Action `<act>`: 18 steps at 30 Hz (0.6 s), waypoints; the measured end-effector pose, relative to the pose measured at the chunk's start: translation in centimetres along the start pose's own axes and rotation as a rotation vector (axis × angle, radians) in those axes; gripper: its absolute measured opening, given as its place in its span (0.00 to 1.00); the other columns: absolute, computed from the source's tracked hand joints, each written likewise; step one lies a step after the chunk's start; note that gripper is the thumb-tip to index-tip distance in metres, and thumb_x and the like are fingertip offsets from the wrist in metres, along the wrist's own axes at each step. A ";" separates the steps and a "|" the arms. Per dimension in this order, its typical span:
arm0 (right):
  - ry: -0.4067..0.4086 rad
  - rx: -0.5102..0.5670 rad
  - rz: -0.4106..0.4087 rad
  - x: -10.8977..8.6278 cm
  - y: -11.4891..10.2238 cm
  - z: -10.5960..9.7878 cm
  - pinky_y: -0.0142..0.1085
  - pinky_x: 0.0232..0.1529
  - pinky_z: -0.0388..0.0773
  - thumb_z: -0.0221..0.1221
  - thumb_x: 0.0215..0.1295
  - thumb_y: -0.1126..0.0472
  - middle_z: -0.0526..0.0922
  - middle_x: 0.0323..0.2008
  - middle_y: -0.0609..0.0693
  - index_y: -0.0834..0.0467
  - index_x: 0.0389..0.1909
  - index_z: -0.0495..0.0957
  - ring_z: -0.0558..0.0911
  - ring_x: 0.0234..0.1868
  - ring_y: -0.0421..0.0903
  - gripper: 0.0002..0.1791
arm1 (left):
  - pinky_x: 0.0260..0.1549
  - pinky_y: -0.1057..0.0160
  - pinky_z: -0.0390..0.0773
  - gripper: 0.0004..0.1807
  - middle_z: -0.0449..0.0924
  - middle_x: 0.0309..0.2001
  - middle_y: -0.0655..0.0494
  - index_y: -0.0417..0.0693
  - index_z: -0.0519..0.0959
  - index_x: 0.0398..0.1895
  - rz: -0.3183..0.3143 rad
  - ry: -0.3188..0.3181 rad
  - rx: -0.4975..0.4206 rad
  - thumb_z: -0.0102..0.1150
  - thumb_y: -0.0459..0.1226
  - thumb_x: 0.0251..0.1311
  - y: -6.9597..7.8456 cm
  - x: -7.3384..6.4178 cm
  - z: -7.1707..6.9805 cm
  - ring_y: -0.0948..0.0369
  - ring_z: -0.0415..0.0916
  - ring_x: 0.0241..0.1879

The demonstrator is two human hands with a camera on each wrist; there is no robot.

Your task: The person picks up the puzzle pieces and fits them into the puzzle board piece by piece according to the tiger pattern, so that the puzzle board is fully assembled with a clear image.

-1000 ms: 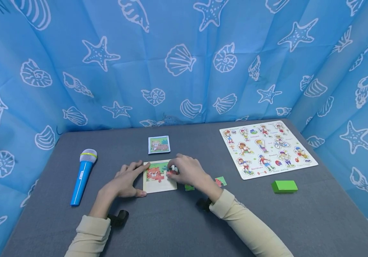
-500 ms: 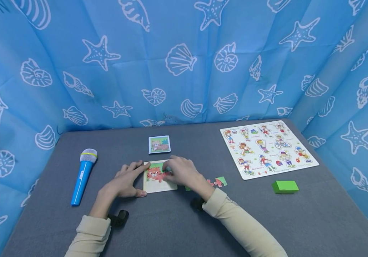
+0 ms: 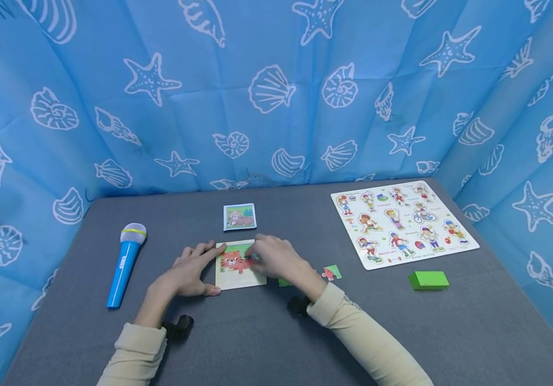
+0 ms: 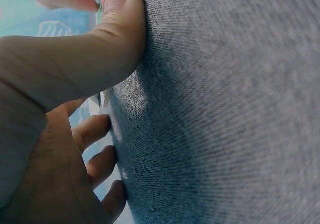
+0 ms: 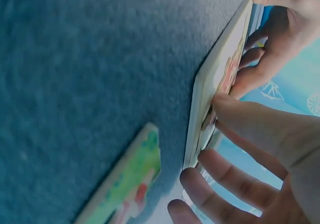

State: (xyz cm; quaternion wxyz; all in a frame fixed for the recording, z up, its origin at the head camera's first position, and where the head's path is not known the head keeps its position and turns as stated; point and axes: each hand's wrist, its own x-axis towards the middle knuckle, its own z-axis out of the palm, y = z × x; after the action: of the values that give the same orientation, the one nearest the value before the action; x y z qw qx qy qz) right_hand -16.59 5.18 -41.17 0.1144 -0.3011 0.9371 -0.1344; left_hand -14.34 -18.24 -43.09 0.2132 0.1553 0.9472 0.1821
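Observation:
A square puzzle board (image 3: 240,281) with a red tiger on a green background lies on the table. My left hand (image 3: 190,272) steadies its left side, thumb at the near corner and index finger on the far left edge. Over the board's right half, my right hand (image 3: 276,259) brings thumb and index fingertips together at a puzzle piece (image 5: 208,120), mostly hidden by the fingers. In the right wrist view its other fingers (image 5: 202,194) spread loosely beside the board. A red-and-green puzzle piece (image 3: 331,273) lies to the right, with a green piece (image 3: 283,282) partly under the right hand.
A small tiger picture card (image 3: 240,217) lies behind the board. The blue toy microphone (image 3: 125,265) is at left. A white sports-figure puzzle board (image 3: 404,225) and a green block (image 3: 428,280) are at right. A blue shell-print curtain (image 3: 276,96) hangs behind.
My right hand has moved slightly left over the board, bringing its piece against the tiger's body; its fingertips have since shifted a little. My left hand has stayed put.

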 end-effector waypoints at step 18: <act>-0.032 -0.026 0.016 0.0 -0.5 -0.2 0.40 0.35 0.80 0.63 0.71 0.61 0.86 0.49 0.51 0.50 0.53 0.88 0.83 0.46 0.47 0.13 | 0.62 0.33 0.65 0.53 0.52 0.81 0.39 0.57 0.57 0.81 0.003 0.005 -0.002 0.76 0.51 0.54 0.1 -0.2 -0.1 0.40 0.60 0.65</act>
State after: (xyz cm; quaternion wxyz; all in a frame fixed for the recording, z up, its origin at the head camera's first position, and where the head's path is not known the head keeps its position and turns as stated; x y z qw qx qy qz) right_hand -16.41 4.85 -40.80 0.1267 -0.2970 0.9392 -0.1165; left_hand -14.22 -18.25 -42.88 0.2107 0.1560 0.9473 0.1839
